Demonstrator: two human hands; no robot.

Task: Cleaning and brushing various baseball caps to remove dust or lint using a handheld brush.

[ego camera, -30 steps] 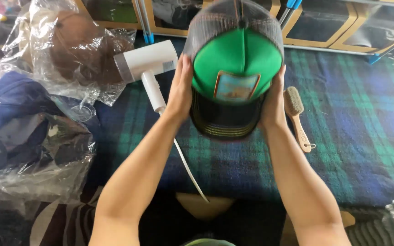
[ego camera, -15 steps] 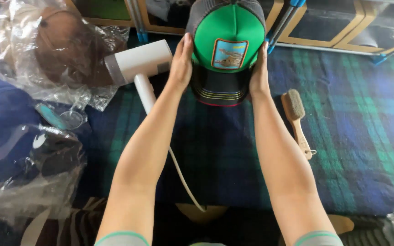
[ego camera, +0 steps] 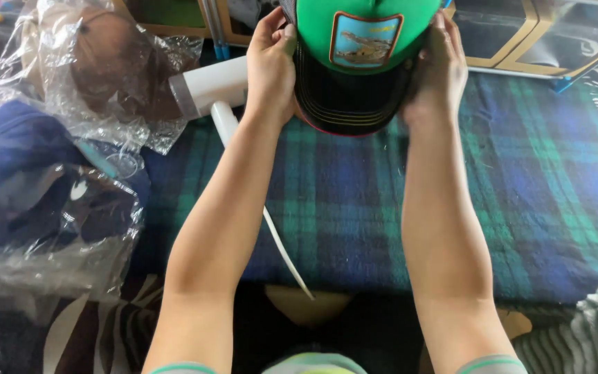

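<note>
Now both hands grip one cap | left hand (ego camera: 269, 66) clasps its left side | right hand (ego camera: 437, 66) clasps its right | cap (ego camera: 358, 66) held between them, above blanket (ego camera: 520, 180) | hair dryer (ego camera: 209, 93) just left of left hand | plastic bags (ego camera: 70, 138) farther left

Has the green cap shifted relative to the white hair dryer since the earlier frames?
Yes. The green cap, held in the left hand and right hand, now sits higher and farther forward against the white hair dryer, its crown cut off by the frame's top.
</note>
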